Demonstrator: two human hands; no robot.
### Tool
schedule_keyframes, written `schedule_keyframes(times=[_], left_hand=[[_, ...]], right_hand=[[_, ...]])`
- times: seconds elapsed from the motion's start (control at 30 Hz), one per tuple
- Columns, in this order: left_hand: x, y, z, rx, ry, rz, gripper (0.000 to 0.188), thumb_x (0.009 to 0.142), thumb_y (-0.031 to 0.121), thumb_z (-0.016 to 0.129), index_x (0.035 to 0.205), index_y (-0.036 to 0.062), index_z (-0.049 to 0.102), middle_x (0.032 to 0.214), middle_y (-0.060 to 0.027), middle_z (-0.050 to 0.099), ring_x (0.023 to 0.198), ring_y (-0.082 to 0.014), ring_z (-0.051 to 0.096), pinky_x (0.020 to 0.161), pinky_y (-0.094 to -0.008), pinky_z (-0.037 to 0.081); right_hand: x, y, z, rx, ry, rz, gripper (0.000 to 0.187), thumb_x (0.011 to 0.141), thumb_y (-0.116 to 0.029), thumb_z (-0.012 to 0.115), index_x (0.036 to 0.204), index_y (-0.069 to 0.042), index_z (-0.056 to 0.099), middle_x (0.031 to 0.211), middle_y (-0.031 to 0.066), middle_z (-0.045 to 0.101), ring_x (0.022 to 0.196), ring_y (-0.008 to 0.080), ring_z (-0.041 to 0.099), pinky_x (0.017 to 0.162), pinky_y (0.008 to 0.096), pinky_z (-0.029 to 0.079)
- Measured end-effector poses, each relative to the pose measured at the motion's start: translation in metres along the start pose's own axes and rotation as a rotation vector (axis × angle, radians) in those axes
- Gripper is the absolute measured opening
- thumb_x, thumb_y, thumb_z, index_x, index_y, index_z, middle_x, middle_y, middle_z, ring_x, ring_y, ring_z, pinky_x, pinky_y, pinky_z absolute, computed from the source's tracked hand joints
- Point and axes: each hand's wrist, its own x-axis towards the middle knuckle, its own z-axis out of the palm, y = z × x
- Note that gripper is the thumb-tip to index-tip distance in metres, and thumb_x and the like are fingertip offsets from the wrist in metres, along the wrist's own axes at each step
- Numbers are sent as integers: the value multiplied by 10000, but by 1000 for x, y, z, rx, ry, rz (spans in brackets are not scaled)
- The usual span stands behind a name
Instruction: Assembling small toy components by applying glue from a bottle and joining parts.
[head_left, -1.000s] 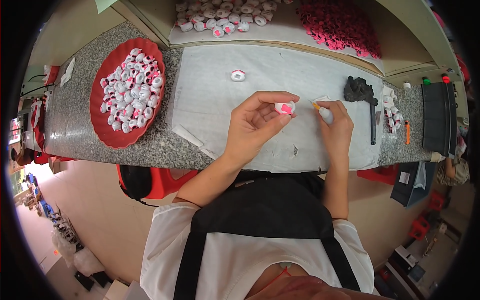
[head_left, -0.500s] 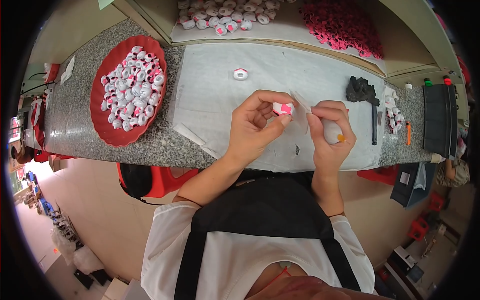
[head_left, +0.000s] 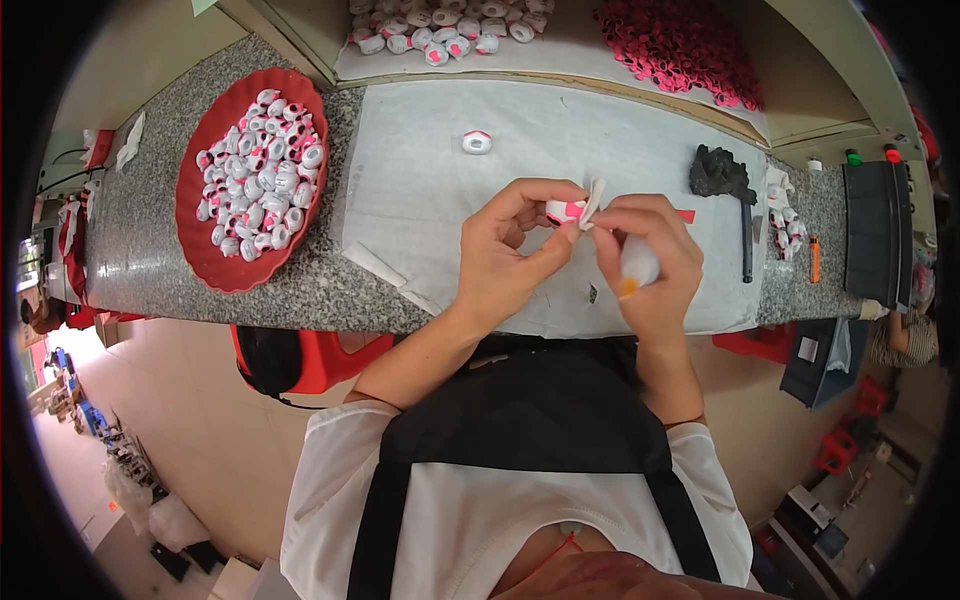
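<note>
My left hand (head_left: 497, 245) pinches a small white-and-pink piece (head_left: 563, 211) between thumb and fingers. With the fingertips of my right hand (head_left: 665, 255) I hold a folded white cloth (head_left: 594, 203) against the right side of that piece. Tucked in the same palm is a small whitish bottle (head_left: 640, 262) with an orange tip, partly covered by my fingers. A similar piece (head_left: 477, 142) lies alone on the white sheet (head_left: 410, 150), beyond my left hand.
A red scalloped bowl (head_left: 190, 215) heaped with such pieces stands at left. The shelf holds more white pieces (head_left: 440, 40) and a pile of pink parts (head_left: 685, 55). At right lie a black lump (head_left: 720, 175), a dark stick (head_left: 747, 245) and an orange pen (head_left: 815, 260).
My right hand has moved left, bringing the cloth onto the piece. The bottle in that palm has turned, its orange tip now pointing down and left. My left hand stays nearly in place.
</note>
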Motion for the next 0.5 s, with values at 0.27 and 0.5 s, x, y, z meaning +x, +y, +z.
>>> schedule_keyframes(times=[0.27,0.5], left_hand=[[7,3,2,-193,-98,-97,213,722,-19,507,930,-11,466,918,-125,523,834,-128,512,730,-244,438],[5,4,6,-230,-101,-124,273,704,-5,563,956,0,459,978,-127,522,890,-139,503,752,-241,415]], right_hand=[[-6,13,-43,-69,32,488,167,620,64,585,769,2,542,710,34,512,579,72,434,529,183,354],[-6,6,-11,685,-85,566,324,659,-9,565,973,16,486,691,56,515,535,65,436,413,173,330]])
